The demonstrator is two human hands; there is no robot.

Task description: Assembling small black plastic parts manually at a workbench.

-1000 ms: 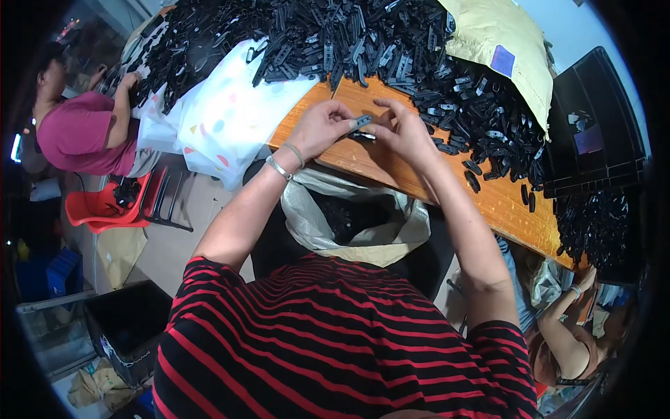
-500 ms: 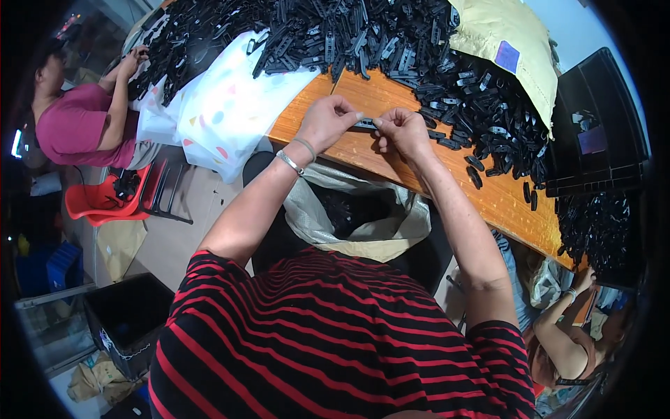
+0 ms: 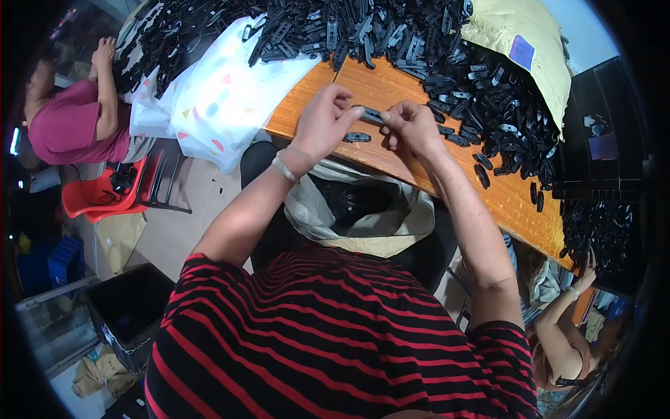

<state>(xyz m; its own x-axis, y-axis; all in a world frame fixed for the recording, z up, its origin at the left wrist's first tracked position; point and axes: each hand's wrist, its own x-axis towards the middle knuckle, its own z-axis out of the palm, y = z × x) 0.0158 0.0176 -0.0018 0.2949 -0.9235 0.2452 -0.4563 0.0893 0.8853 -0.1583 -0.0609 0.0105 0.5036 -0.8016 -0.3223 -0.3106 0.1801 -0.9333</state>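
Above the table's near edge, a slim black plastic piece with slots along it is pinched at both ends. My left hand grips its left end between thumb and finger, wearing a bracelet at the wrist. The right end sits in the fingertips of my right hand. Just below the hands, a similar loose black piece lies on the wooden table. Beyond them spreads a big heap of black plastic pieces.
An open woven sack with dark contents is at my lap. White dotted plastic sheeting hangs over the table's left edge; a yellowish sack lies at the far right. Co-workers are at left and lower right. A red chair stands left.
A loose black piece now shows on the table below my hands. The held piece is tilted more, and the left co-worker's hand has risen. The whole view has shifted slightly.
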